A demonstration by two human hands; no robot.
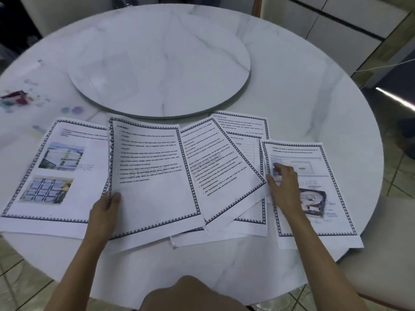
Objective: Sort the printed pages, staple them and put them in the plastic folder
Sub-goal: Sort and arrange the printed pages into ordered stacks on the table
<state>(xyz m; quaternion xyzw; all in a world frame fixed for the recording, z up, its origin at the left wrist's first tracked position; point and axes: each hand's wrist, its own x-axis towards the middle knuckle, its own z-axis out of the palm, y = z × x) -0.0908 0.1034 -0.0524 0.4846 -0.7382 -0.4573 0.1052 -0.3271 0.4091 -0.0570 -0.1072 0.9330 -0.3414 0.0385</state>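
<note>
Pages lie fanned on the tabletop just below the turntable, thin and floppy, so your left hand pinches one sheet's edge while your right hand presses flat, ungripping.

From my feed, little is legible. On the leftmost page, at about nine o'clock on the table, I can read the pale watermark letters "AGE" just right of its upper photo. The text page at six o'clock carries a faint grey watermark that looks like "STORAGE" across its middle. Body print on every sheet is too blurred for me to read, headings included.
</note>
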